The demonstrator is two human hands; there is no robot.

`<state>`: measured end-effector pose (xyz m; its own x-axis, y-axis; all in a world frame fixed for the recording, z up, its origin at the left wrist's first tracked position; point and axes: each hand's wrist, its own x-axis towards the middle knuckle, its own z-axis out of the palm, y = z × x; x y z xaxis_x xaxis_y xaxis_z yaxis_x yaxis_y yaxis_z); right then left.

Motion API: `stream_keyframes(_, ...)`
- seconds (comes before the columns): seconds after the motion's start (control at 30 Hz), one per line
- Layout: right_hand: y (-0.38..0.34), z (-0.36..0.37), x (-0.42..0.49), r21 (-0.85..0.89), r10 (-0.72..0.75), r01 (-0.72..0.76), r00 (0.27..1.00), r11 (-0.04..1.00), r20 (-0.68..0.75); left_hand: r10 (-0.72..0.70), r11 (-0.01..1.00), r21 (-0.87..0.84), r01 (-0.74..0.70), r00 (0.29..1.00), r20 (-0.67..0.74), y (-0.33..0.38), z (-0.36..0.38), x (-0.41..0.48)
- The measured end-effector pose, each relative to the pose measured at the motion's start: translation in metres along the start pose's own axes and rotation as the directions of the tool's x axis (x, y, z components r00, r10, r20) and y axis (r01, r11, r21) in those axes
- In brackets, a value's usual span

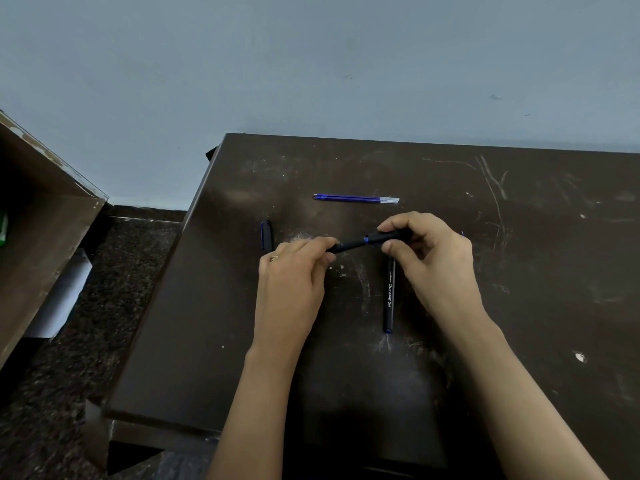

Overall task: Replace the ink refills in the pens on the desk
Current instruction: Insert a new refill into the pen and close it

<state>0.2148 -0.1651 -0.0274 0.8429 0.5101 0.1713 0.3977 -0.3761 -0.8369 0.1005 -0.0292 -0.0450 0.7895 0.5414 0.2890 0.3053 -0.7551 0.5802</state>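
Note:
A black pen with a blue ring [360,242] is held level above the dark desk [519,271]. My left hand [294,275], with a ring on one finger, grips its left end. My right hand [429,258] grips its right end. A second black pen printed "Octane Gel" [389,299] lies on the desk below my right hand, pointing toward me. Two blue ink refills [356,198] lie side by side farther back. A black and blue pen cap [266,234] lies to the left of my left hand.
The desk top is scratched and its left edge runs diagonally near the cap. A brown wooden unit [45,230] stands at the left over a speckled dark floor [86,341]. A pale wall rises behind the desk.

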Motion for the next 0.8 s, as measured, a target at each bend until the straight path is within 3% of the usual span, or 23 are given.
stream_keyframes(0.2, 0.002, 0.003, -0.002, -0.042, -0.133, 0.14, 0.981, 0.989, 0.145, 0.065, 0.998, 0.002, -0.066, 0.988, 0.142, 0.005, 0.0, -0.002)
stream_keyframes(0.37, -0.001, 0.005, -0.004, -0.011, -0.154, 0.156, 0.984, 0.988, 0.086, 0.033, 0.998, -0.059, -0.03, 0.998, 0.054, 0.009, -0.002, -0.002)
stream_keyframes(0.53, -0.001, 0.005, -0.005, -0.015, -0.126, 0.128, 0.988, 0.992, 0.09, 0.033, 0.999, -0.016, -0.033, 0.999, 0.018, 0.011, -0.001, -0.003)
stream_keyframes(0.8, 0.003, 0.01, -0.006, -0.073, -0.059, 0.066, 0.994, 0.995, 0.093, -0.047, 0.998, 0.04, 0.045, 0.998, 0.051, 0.019, 0.004, -0.003)
